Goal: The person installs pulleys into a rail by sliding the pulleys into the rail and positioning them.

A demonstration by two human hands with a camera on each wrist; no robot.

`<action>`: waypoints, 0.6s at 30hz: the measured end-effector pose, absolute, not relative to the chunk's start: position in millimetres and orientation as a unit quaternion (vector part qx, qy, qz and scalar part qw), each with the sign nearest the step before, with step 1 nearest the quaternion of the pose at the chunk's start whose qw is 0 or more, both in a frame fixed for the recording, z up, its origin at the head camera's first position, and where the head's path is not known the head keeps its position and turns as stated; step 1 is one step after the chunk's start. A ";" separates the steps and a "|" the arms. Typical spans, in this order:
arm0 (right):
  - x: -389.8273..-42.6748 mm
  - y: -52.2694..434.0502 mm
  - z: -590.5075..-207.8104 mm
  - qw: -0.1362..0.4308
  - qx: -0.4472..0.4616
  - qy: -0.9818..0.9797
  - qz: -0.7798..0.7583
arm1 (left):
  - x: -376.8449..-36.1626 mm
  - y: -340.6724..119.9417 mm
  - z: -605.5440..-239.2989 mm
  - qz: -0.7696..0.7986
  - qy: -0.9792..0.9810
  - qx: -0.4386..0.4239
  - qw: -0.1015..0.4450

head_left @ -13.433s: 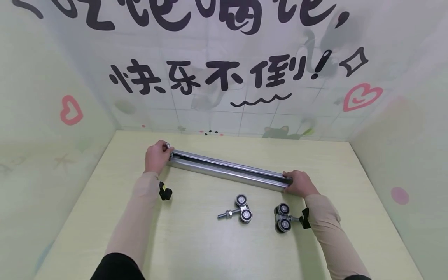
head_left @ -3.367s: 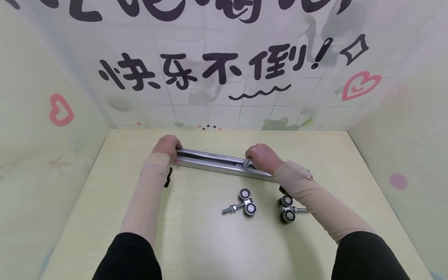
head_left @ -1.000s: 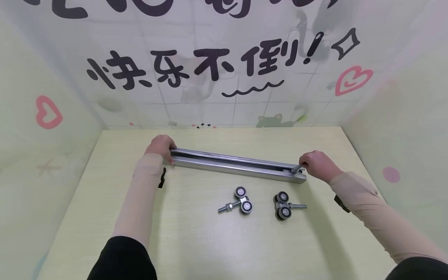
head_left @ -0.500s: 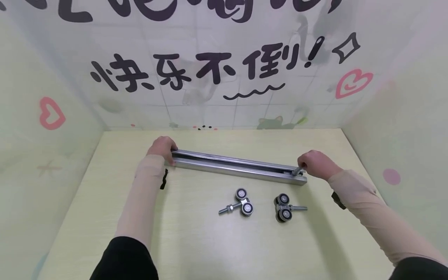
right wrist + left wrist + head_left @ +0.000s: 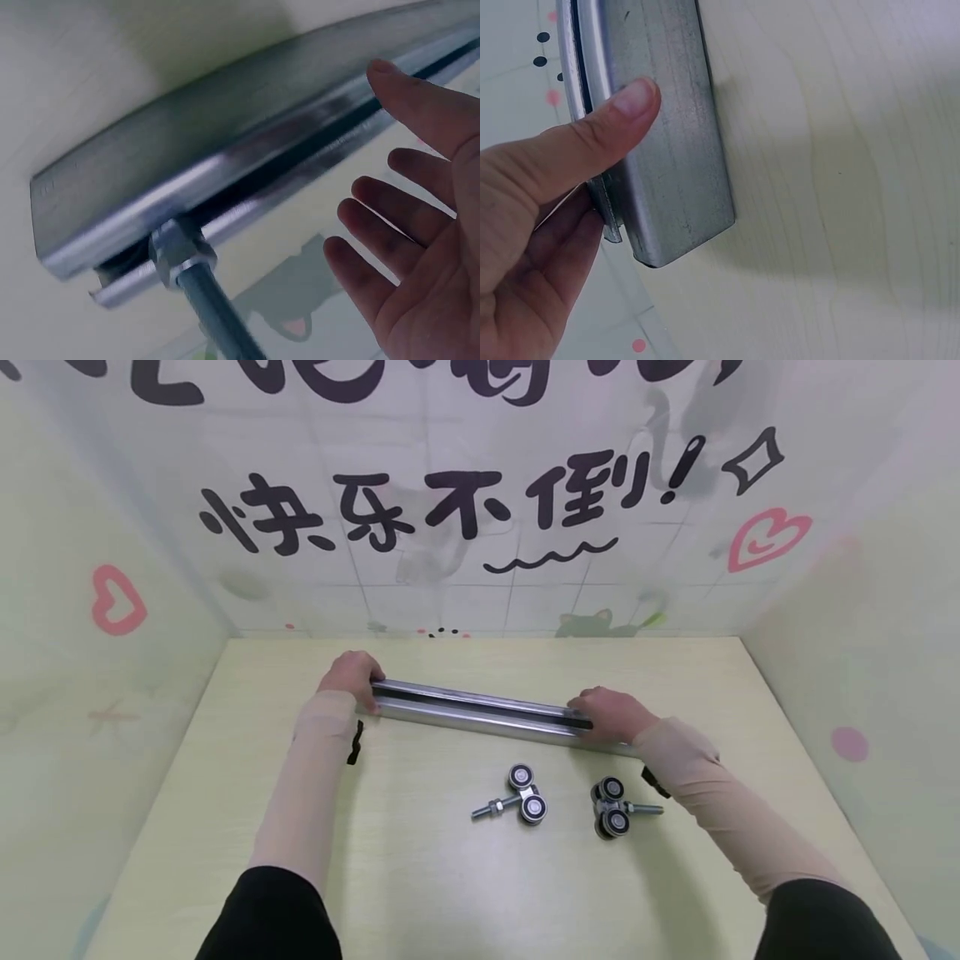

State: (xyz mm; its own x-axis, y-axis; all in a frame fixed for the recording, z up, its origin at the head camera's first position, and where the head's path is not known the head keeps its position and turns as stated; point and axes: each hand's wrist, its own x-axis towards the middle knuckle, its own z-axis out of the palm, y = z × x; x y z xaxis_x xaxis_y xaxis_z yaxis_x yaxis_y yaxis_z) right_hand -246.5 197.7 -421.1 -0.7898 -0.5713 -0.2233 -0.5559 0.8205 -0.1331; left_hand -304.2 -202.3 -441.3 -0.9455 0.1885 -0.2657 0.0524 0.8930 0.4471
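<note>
Your right hand has left the bolt at the right end of the metal track and moved inward along it; its fingers are now straight and hold nothing. So one roller seems already seated inside the track. Your left hand still grips the left end, thumb on the side wall. The track lies near the table's far edge. I count one track and two loose roller carriages in front of it.

Head high; wrists close, perhaps sharing rail
</note>
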 end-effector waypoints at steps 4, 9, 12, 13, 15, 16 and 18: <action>-251.1 192.1 -438.7 0.126 -0.288 0.949 -0.019 | -303.5 -201.3 -438.6 0.218 0.962 0.063 0.153; -258.1 191.9 -443.7 0.155 -0.250 0.952 -0.079 | -303.4 -199.8 -437.7 0.218 0.963 0.066 0.148; -263.2 190.2 -443.9 0.164 -0.232 0.953 -0.103 | -304.7 -200.3 -439.2 0.218 0.962 0.066 0.147; -264.5 189.5 -444.5 0.167 -0.226 0.954 -0.106 | -305.2 -200.7 -440.1 0.219 0.962 0.067 0.148; -266.3 187.4 -445.7 0.169 -0.217 0.955 -0.108 | -306.3 -201.7 -442.5 0.218 0.962 0.069 0.148; -266.7 186.4 -446.6 0.171 -0.212 0.956 -0.110 | -306.8 -202.2 -443.5 0.219 0.962 0.070 0.150; -266.7 184.1 -448.3 0.172 -0.203 0.957 -0.113 | -307.8 -203.8 -445.7 0.219 0.961 0.072 0.152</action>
State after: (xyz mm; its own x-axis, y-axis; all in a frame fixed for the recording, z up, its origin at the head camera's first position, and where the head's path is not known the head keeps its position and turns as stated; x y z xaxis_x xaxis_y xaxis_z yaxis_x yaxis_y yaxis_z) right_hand -266.7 184.1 -448.3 -0.8583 -0.4279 -0.2834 -0.3501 0.8919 -0.2864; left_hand -307.8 -203.8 -445.7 -0.9437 0.2045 -0.2600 0.0720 0.8941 0.4421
